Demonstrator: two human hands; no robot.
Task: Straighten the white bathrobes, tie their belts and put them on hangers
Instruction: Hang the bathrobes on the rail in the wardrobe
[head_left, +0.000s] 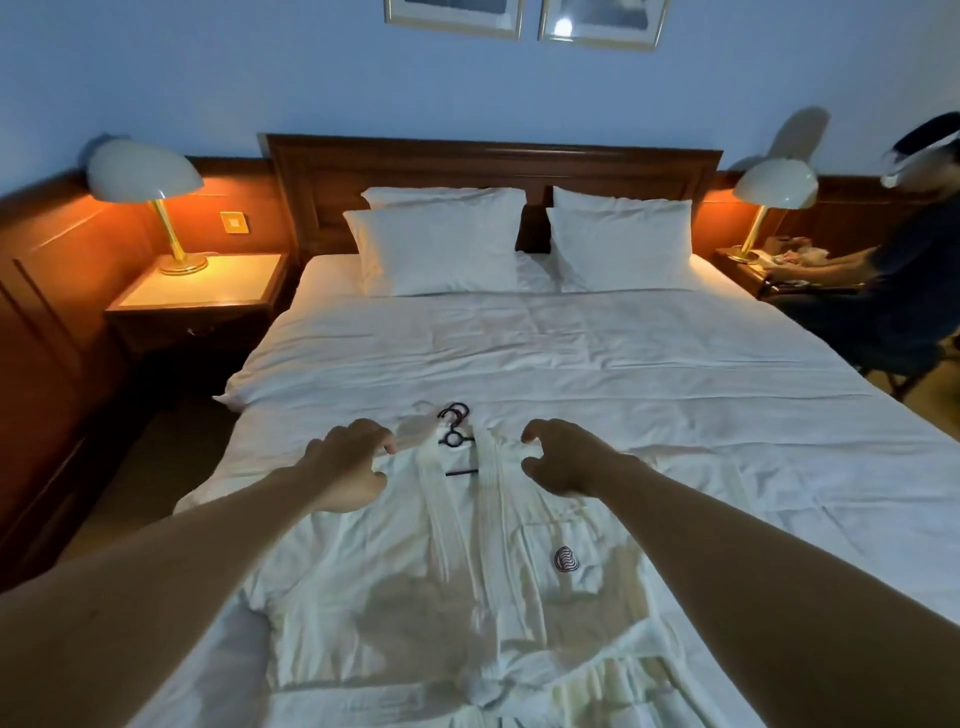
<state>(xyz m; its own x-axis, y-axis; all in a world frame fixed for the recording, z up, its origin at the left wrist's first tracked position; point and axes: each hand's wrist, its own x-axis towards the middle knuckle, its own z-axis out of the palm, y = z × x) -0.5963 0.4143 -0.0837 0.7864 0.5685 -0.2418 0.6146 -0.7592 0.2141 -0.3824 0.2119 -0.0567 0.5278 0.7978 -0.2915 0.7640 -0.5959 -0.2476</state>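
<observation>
Across the room, wide white-sheeted bed (571, 364) with dark wooden headboard (493, 176), four white pillows (441, 249), cream dome lamps (143, 171) on both nightstands; seated person in dark clothes (904, 270) at far right. White cotton bathrobe (415, 561) lies flat, front up, at bed's foot, belt knotted (488, 691), dark crest on chest pocket (566, 559). Black hanger hooks (453, 423) stick out at collar. Left hand (348, 465) pinches left shoulder fabric; right hand (566, 457), fingers curled, at right shoulder, grip unclear.
</observation>
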